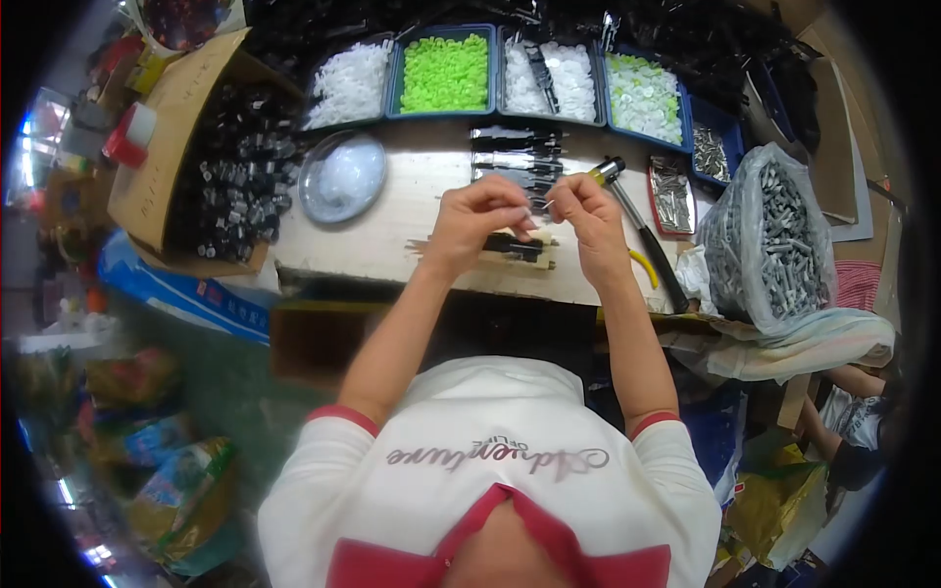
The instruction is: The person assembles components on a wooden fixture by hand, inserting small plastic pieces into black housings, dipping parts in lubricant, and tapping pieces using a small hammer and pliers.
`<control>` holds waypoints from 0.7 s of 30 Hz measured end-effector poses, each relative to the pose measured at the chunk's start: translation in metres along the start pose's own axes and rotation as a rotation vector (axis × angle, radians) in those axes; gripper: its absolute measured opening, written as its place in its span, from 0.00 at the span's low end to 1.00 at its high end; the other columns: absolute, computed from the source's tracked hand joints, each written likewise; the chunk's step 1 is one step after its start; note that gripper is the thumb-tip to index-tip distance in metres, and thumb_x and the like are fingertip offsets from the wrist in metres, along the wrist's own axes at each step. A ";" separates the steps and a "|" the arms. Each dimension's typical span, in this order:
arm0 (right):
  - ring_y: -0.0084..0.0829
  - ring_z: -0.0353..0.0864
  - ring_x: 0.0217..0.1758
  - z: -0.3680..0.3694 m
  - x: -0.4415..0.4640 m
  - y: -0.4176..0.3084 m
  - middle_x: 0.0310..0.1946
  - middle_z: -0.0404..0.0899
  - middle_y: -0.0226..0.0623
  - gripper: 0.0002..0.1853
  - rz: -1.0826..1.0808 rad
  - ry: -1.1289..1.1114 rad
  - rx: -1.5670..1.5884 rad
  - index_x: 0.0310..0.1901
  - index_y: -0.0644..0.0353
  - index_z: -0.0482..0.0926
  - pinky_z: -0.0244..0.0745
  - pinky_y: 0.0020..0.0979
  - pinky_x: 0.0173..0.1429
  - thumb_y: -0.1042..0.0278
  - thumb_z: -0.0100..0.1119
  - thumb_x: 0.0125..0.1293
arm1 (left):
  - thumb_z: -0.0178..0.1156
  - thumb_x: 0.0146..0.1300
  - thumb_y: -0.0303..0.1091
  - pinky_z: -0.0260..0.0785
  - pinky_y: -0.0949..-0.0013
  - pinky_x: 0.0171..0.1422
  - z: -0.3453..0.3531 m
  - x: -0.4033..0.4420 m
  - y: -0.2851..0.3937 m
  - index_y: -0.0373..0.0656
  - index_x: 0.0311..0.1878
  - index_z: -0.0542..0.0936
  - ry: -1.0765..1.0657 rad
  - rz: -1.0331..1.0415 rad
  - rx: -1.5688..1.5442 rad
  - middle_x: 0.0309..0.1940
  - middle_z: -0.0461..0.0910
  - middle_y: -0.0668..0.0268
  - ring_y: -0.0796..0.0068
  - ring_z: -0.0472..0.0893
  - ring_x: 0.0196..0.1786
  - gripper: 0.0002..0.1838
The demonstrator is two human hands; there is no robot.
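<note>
Over the worktable (412,162), my left hand (480,218) has its thumb and fingers drawn together in a pinch. What it holds is too small to make out. Close beside it, my right hand (588,216) pinches a tiny pale, thin piece (546,205) between thumb and forefinger, pointing toward the left fingertips. Beneath the hands lies a wooden jig-like block with dark strips (515,247) across it. Just beyond, several black flat parts (515,152) lie in a row. A hammer (642,225) rests to the right of my right hand.
Bins of white pieces (348,83), green pieces (444,73) and pale discs (642,98) line the back. A round dish (341,176) and a carton of black parts (240,176) stand left. Right are a red tray (671,196), a bag of grey parts (779,245) and another person's arm (823,431).
</note>
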State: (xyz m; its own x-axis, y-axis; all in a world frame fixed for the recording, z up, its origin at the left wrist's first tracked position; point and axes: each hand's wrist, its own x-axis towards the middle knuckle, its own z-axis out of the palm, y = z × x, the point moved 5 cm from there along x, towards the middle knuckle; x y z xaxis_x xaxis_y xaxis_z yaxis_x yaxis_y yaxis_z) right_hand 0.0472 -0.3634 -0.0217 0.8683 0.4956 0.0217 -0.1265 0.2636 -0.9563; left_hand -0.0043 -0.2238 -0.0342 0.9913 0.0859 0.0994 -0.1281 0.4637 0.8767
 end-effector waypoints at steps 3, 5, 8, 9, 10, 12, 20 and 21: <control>0.15 0.65 0.30 0.021 -0.004 0.003 0.25 0.68 0.23 0.07 0.088 -0.117 0.024 0.32 0.59 0.72 0.60 0.18 0.39 0.66 0.54 0.65 | 0.56 0.54 0.15 0.78 0.69 0.36 -0.003 -0.022 -0.002 0.33 0.34 0.78 0.046 -0.025 -0.072 0.34 0.74 0.61 0.69 0.80 0.33 0.05; 0.14 0.64 0.30 0.030 -0.007 0.004 0.25 0.68 0.22 0.07 0.121 -0.137 0.032 0.32 0.58 0.72 0.60 0.18 0.38 0.66 0.54 0.65 | 0.57 0.53 0.15 0.78 0.69 0.36 -0.005 -0.028 -0.001 0.34 0.34 0.78 0.041 -0.003 -0.061 0.35 0.74 0.61 0.69 0.80 0.33 0.05; 0.13 0.64 0.31 0.032 -0.008 0.008 0.27 0.68 0.22 0.07 0.154 -0.178 0.027 0.32 0.60 0.71 0.61 0.17 0.36 0.67 0.53 0.65 | 0.58 0.52 0.15 0.78 0.69 0.37 -0.007 -0.032 0.003 0.35 0.33 0.79 0.027 0.040 -0.028 0.35 0.74 0.61 0.69 0.80 0.33 0.06; 0.13 0.64 0.30 0.033 -0.007 0.008 0.26 0.68 0.22 0.07 0.149 -0.199 -0.006 0.31 0.60 0.71 0.61 0.17 0.36 0.68 0.53 0.65 | 0.59 0.52 0.15 0.79 0.69 0.37 -0.007 -0.033 0.005 0.35 0.33 0.79 0.022 0.063 -0.004 0.36 0.74 0.61 0.69 0.80 0.34 0.06; 0.13 0.64 0.30 0.033 -0.007 0.007 0.26 0.68 0.22 0.07 0.144 -0.220 -0.040 0.31 0.60 0.71 0.61 0.17 0.36 0.69 0.53 0.65 | 0.59 0.52 0.15 0.79 0.69 0.37 -0.008 -0.033 0.005 0.35 0.33 0.79 0.023 0.062 -0.006 0.36 0.74 0.61 0.69 0.80 0.34 0.06; 0.13 0.63 0.29 0.033 -0.005 0.004 0.25 0.67 0.21 0.07 0.182 -0.248 -0.085 0.30 0.59 0.71 0.61 0.17 0.36 0.68 0.54 0.64 | 0.59 0.52 0.15 0.79 0.69 0.39 -0.008 -0.035 0.007 0.34 0.33 0.79 0.001 0.081 0.053 0.36 0.74 0.61 0.69 0.80 0.35 0.06; 0.14 0.64 0.29 0.038 -0.001 0.016 0.25 0.68 0.21 0.07 0.303 -0.386 -0.247 0.30 0.60 0.73 0.61 0.18 0.34 0.68 0.54 0.64 | 0.58 0.53 0.16 0.79 0.68 0.42 -0.014 -0.038 0.010 0.33 0.34 0.79 -0.016 0.087 0.128 0.36 0.74 0.61 0.68 0.80 0.36 0.06; 0.15 0.66 0.29 0.038 -0.003 0.015 0.25 0.70 0.23 0.07 0.202 -0.308 -0.357 0.31 0.61 0.74 0.61 0.19 0.34 0.69 0.54 0.64 | 0.57 0.54 0.16 0.79 0.69 0.42 -0.016 -0.038 0.010 0.33 0.35 0.79 -0.007 0.088 0.144 0.36 0.74 0.61 0.68 0.80 0.37 0.06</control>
State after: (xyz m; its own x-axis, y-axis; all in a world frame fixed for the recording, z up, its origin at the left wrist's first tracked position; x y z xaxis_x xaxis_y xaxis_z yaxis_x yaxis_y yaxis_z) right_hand 0.0246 -0.3289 -0.0250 0.6550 0.7425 -0.1403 -0.0588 -0.1350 -0.9891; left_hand -0.0433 -0.2086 -0.0367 0.9766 0.1145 0.1820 -0.2099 0.3233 0.9227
